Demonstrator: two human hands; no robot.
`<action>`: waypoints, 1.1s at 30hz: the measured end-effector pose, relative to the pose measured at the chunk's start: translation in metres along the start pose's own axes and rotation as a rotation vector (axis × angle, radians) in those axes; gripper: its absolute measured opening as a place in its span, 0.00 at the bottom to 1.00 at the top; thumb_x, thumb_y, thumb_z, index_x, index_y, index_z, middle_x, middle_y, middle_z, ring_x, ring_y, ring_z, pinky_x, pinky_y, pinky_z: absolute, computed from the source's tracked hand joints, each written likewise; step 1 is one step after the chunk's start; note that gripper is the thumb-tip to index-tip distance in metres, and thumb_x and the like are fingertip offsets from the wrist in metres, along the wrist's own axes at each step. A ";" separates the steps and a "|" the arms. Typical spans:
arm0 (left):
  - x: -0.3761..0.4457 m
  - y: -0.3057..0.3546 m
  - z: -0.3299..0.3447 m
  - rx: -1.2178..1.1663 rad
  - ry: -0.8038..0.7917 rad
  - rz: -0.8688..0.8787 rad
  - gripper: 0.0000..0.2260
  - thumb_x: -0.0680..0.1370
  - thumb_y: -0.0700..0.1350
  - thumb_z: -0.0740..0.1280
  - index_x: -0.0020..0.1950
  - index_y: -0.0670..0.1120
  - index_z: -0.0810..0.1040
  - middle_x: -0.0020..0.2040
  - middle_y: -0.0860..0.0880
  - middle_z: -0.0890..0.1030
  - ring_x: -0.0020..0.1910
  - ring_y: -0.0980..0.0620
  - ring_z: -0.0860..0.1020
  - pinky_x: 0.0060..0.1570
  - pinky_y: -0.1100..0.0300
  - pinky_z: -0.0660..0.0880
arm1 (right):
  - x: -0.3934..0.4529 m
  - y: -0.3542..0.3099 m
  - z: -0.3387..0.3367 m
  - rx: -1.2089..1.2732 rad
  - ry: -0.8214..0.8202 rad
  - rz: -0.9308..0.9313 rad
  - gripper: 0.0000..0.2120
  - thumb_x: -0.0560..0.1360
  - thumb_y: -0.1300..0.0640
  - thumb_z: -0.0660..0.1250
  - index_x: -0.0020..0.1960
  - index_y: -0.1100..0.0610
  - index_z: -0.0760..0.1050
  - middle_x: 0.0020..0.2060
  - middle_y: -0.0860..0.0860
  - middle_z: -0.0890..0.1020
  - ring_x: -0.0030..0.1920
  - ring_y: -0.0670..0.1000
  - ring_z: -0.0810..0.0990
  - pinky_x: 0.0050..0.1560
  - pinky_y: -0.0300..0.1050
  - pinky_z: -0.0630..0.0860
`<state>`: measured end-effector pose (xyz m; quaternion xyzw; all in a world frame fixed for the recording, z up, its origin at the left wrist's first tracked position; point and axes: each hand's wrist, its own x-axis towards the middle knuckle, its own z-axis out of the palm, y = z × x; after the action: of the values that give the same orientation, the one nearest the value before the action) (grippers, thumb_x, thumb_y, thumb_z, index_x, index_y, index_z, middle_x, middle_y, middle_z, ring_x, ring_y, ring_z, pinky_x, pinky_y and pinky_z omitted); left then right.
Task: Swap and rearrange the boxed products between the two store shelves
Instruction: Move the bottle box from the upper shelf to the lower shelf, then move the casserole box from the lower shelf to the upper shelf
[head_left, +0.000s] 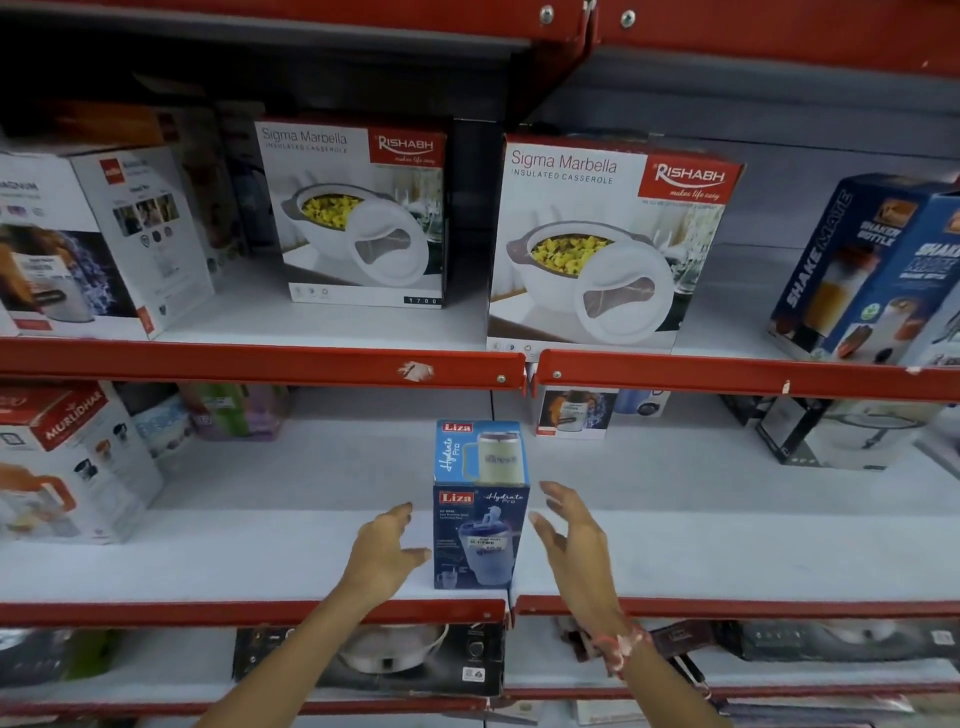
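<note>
A tall blue Liza Hydrate Pro box (479, 504) stands upright near the front edge of the middle shelf (260, 561), at the join of two shelf sections. My left hand (387, 551) is open just left of the box, thumb close to its side. My right hand (569, 535) is open just right of it, fingers spread, a small gap to the box. On the upper shelf (260, 358) stand two Sigma Marbella casserole boxes, one set back at centre (358, 213) and one at the front, right of centre (608, 244).
Blue Shake Mate boxes (872, 270) stand at the upper right and white appliance boxes (104, 244) at the upper left. A Murlidhar box (72, 462) sits at the middle shelf's left, a dark box (831, 436) at its right. Red shelf rails run across; more boxes lie below.
</note>
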<state>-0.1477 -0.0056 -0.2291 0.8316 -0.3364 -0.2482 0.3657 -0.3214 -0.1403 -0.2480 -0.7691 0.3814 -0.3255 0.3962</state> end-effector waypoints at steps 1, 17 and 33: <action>-0.004 0.004 -0.011 0.009 -0.011 0.016 0.27 0.73 0.40 0.72 0.71 0.40 0.68 0.70 0.40 0.73 0.67 0.44 0.74 0.64 0.53 0.72 | -0.001 -0.008 -0.010 -0.005 0.040 -0.051 0.17 0.80 0.59 0.65 0.68 0.54 0.72 0.65 0.53 0.79 0.61 0.48 0.77 0.56 0.36 0.74; 0.044 0.207 -0.109 -0.400 0.445 0.637 0.28 0.74 0.50 0.71 0.71 0.46 0.68 0.69 0.48 0.74 0.67 0.55 0.71 0.60 0.65 0.70 | 0.117 -0.150 -0.141 0.205 0.591 -0.432 0.21 0.79 0.54 0.68 0.70 0.54 0.69 0.65 0.50 0.71 0.61 0.43 0.73 0.61 0.31 0.68; 0.079 0.222 -0.079 -0.377 0.152 0.609 0.29 0.77 0.55 0.63 0.76 0.53 0.59 0.64 0.54 0.78 0.49 0.72 0.78 0.65 0.52 0.73 | 0.168 -0.118 -0.162 0.374 0.276 -0.283 0.26 0.76 0.41 0.67 0.72 0.41 0.67 0.56 0.27 0.80 0.57 0.29 0.77 0.55 0.30 0.76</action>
<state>-0.1284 -0.1419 -0.0221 0.6272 -0.4888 -0.1232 0.5937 -0.3284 -0.2940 -0.0364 -0.6765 0.2539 -0.5443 0.4262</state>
